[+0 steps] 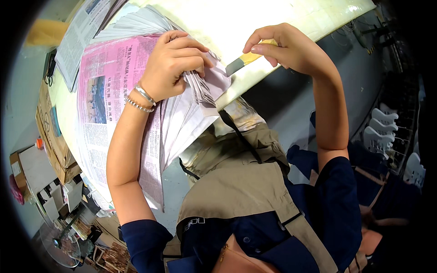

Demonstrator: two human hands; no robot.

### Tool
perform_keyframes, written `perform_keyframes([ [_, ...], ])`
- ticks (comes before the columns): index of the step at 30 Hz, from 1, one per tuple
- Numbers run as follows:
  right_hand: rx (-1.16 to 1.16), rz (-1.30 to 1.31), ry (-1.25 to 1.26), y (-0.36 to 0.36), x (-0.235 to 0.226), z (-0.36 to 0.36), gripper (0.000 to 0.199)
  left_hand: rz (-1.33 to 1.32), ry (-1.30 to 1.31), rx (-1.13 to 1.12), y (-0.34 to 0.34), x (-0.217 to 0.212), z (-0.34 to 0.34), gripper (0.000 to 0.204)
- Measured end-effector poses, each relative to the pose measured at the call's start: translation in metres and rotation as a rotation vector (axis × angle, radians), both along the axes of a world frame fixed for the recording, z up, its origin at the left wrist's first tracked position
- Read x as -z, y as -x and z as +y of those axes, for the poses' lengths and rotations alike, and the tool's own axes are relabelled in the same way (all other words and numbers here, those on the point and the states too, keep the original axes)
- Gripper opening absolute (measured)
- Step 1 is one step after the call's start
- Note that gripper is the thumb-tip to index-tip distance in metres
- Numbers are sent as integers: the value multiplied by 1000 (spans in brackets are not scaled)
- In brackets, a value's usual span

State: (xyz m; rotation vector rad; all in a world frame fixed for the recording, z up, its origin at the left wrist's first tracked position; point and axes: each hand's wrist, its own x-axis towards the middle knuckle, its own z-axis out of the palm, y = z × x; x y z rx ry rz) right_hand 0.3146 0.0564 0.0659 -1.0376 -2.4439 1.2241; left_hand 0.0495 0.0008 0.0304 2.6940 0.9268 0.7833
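Note:
My left hand (175, 63) presses down on a thick stack of pink and white newspapers (107, 91), its fingers curled over the fanned page edges near the stack's corner. Two bracelets circle that wrist. My right hand (282, 45) pinches a small flat tool with a yellow handle and a grey blade (243, 61), the blade pointing toward the paper edges. The stack lies on a pale tabletop (255, 18) and hangs over its near edge.
More newspapers (79, 32) lie at the table's far left. Cardboard boxes (52, 136) and a standing fan (59, 241) sit on the floor to the left. White shaped parts hang on a rack (387, 132) at right. I wear a tan apron (241, 182).

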Motion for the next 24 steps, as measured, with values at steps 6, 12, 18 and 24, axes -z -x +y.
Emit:
perform_keyframes([
  [6, 104, -123, 67, 4, -3, 1, 22, 21, 18, -23, 1, 2, 0, 23],
  [12, 5, -113, 104, 15, -13, 8, 23, -5, 36, -12, -1, 3, 0, 23],
  [18, -175, -265, 146, 32, -19, 23, 21, -15, 48, -13, -3, 3, 0, 29],
  [24, -189, -143, 340, 24, 14, 31, 21, 12, 86, -7, -6, 5, 2, 36],
])
